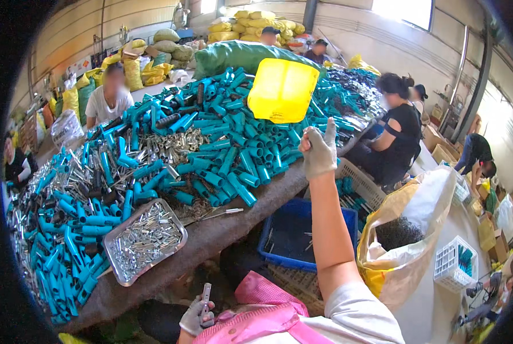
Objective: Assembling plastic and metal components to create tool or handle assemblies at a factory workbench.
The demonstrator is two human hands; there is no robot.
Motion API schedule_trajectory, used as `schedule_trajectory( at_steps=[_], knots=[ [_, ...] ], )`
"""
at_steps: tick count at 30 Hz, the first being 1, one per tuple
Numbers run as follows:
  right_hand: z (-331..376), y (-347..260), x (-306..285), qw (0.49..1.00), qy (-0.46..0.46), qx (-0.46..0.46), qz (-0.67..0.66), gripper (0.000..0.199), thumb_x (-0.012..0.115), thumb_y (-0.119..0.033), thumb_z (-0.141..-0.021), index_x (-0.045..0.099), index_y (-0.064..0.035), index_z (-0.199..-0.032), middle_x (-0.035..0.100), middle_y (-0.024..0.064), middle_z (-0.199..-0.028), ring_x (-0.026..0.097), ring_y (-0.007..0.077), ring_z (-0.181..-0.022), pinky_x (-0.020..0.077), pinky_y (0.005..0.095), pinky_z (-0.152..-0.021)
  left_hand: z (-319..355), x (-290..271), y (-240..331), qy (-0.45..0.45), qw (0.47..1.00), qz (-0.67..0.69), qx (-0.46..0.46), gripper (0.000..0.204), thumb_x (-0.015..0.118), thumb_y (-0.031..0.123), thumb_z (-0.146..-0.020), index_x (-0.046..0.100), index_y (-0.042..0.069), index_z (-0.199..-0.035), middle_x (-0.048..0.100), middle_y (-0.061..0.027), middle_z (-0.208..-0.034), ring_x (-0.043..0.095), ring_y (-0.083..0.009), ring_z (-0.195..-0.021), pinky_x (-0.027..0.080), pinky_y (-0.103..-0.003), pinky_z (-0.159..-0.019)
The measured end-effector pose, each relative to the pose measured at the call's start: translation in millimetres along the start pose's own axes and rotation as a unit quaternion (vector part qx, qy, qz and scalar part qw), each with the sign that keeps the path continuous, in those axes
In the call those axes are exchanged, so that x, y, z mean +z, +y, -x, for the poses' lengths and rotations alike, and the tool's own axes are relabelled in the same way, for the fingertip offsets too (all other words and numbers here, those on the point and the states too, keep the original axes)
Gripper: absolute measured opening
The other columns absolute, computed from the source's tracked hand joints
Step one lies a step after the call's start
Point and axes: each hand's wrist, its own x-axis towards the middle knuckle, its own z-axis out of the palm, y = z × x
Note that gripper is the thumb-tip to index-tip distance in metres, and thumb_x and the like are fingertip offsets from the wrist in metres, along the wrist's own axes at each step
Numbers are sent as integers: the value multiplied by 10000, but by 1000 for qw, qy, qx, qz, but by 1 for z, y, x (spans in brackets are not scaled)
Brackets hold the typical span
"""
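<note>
My left hand [195, 317], in a pale glove with bare fingertips, is low by the pink apron. It closes round a small silver metal piece [206, 293] that points upward. My right hand [318, 152], also gloved, reaches far forward above the table's front edge. One finger of it stretches up while the others curl in; anything inside them is hidden. Just beyond it a yellow plastic container [283, 90] sits against the heap of teal plastic handles [228, 152]. Near the front edge lies a metal tray [147, 241] of small silver parts.
A blue crate [294, 232] stands below the table edge, beside an open woven sack [405, 246] holding dark wire-like pieces. Further right is a white basket [456, 264]. Several people sit around the table, one in black [391, 137] at the right. Yellow sacks [251, 26] are stacked behind.
</note>
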Motion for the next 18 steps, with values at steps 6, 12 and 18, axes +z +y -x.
schedule_trajectory(
  at_steps=[6, 12, 18],
  knots=[
    [-1, 7, -8, 1000, -7, 9, 6, 827, 516, -23, -833, -51, -87, -1431, 512, 54, -763, 435, 104, -562, 372, 246, -516, -4, -1, 0, 4, 1000, -29, 1, 260, 485, 156, -899, 463, 280, -1127, 570, -34, -831, 402, -113, -465, 289, -224, -381],
    [4, 8, -7, 1000, 1, 17, 4, 822, 524, -8, -831, -20, -110, -1439, 528, 65, -790, 435, 105, -566, 364, 243, -516, -4, -1, -1, 5, 1000, -29, -4, 274, 478, 157, -902, 435, 268, -1148, 569, -39, -829, 401, -113, -463, 288, -226, -374],
    [4, 9, -10, 1000, -1, 15, 7, 826, 535, -12, -830, -17, -98, -1438, 529, 62, -780, 434, 104, -557, 365, 245, -509, -9, -5, -3, -1, 1000, -13, -3, 252, 480, 138, -898, 460, 254, -1120, 566, -52, -823, 400, -115, -456, 290, -227, -361]
  ],
)
